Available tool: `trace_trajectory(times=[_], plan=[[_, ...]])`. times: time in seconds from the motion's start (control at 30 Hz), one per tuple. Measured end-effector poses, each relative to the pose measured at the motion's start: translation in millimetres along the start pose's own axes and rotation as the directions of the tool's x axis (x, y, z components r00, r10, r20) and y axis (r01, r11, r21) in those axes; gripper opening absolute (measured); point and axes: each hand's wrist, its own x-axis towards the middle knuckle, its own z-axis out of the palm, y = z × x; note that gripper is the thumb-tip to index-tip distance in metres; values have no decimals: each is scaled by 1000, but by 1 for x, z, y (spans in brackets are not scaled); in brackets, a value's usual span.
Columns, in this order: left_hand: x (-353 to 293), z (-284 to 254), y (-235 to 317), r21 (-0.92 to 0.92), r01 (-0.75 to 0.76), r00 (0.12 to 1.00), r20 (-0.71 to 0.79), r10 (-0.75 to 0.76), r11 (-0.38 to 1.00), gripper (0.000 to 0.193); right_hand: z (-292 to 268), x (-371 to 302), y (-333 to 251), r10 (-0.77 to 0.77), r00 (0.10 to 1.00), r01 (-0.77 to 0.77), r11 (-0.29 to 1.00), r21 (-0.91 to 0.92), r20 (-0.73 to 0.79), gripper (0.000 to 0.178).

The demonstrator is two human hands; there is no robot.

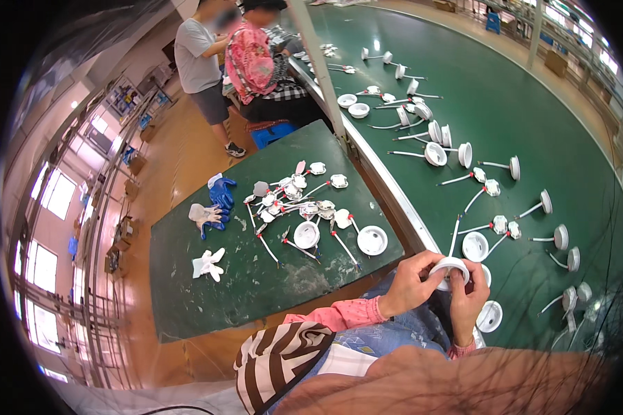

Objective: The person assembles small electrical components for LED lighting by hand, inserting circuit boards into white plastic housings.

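A white round plastic housing point(450, 263) is held between my two hands at the near edge of the green conveyor belt. Its open side faces me, and a white cable rises from its far side. My left hand point(410, 283) grips the rim from the left, with the thumb at the opening. From the right, my right hand point(468, 299) closes on it, thumb pressed inside the cup. Whatever lies under the thumbs is mostly hidden. Close beyond my hands, another white housing point(475, 246) rests on the belt, and one more point(489, 316) lies right of my right hand.
Left of the belt's metal rail point(408, 211) stands a green side table point(277, 297). It bears a pile of wired white parts point(301, 194), blue gloves point(221, 194) and a white glove point(208, 264). Many cabled housings point(435, 153) dot the belt point(533, 124). Two people are farther off.
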Motion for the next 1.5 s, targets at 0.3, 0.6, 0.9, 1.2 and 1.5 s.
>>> trace_trajectory(times=[0.3, 0.6, 0.9, 1.2, 1.5], plan=[[46, 11, -25, 0, 135, 990, 51, -135, 991, 19, -10, 38, 28, 174, 985, -169, 972, 163, -13, 12], [117, 15, -7, 174, 285, 953, 54, -298, 943, 19, -8, 99, 28, 333, 942, -316, 926, 206, -53, 12], [171, -2, 42, 104, 449, 891, -123, -436, 888, 19, 18, 176, -25, 358, 930, -366, 920, 141, 80, 16], [201, -37, 75, 25, 442, 876, -226, -425, 897, 18, 60, 232, -75, 149, 971, -138, 988, -68, 189, 9], [222, -80, 124, 191, 312, 901, -371, -226, 931, 15, 113, 258, -116, 164, 956, -165, 986, -17, 243, 10]])
